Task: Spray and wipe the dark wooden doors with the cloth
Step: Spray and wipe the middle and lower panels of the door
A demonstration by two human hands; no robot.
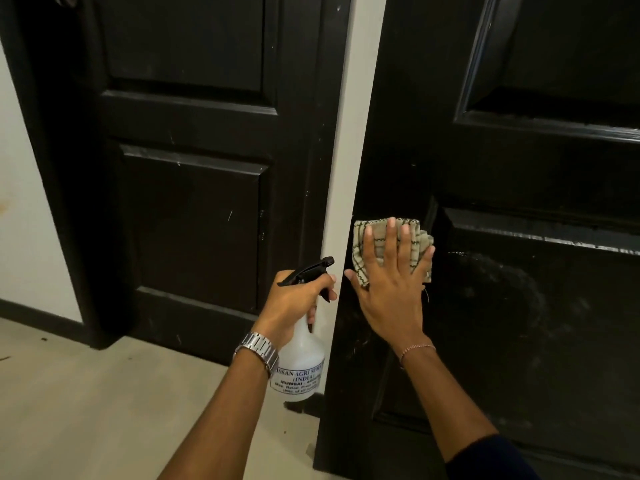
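Note:
Two dark wooden panelled doors fill the view. The near door (519,341) stands on the right, the far door (194,202) on the left. My right hand (391,289) lies flat, fingers spread, pressing a beige checked cloth (360,258) against the left stile of the near door, beside its lower panel. My left hand (294,303) grips the neck of a translucent white spray bottle (301,365) with a black trigger head, held upright just left of that door's edge. Faint smear marks show on the near door's lower panel.
A strip of white wall (343,150) separates the two doors. More white wall with a dark skirting board (41,317) is at the left. Pale floor (86,410) spreads below. A metal watch (258,348) is on my left wrist.

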